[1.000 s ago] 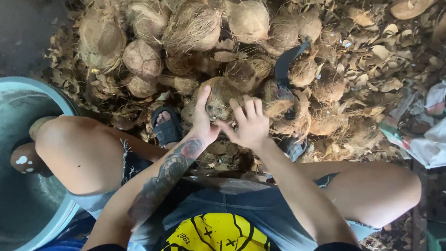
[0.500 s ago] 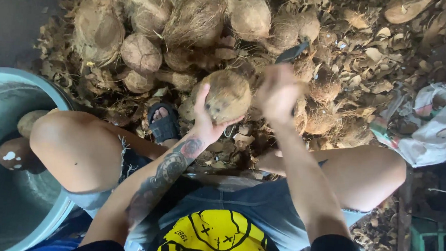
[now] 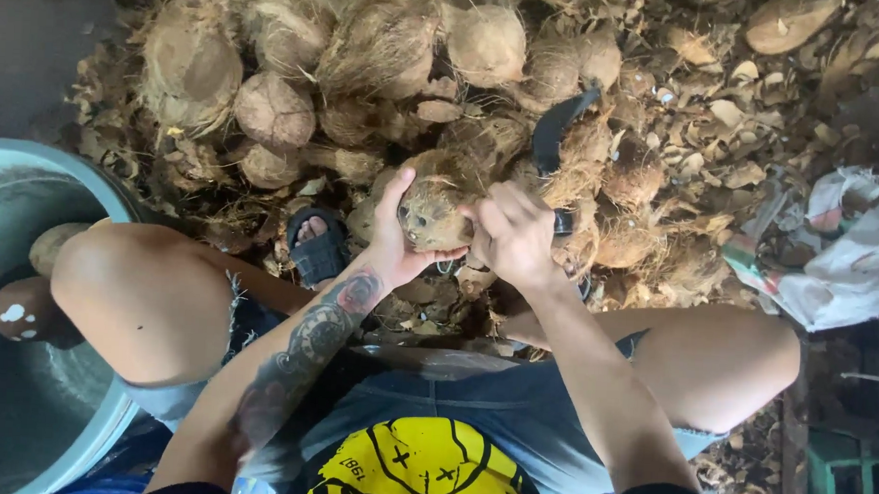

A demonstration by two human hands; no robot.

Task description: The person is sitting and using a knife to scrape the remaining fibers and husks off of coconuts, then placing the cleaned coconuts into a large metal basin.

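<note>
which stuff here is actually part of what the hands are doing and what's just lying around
In hand:
- coconut, cupped by the left hand
- dark curved blade, its handle gripped in the right hand

Lying about:
- pile of unpeeled coconuts
- loose husk scraps
- grey basin holding peeled coconuts
- white sack

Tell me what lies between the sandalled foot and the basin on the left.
In the head view, the person's bent bare leg lies between the sandalled foot and the basin.
</note>
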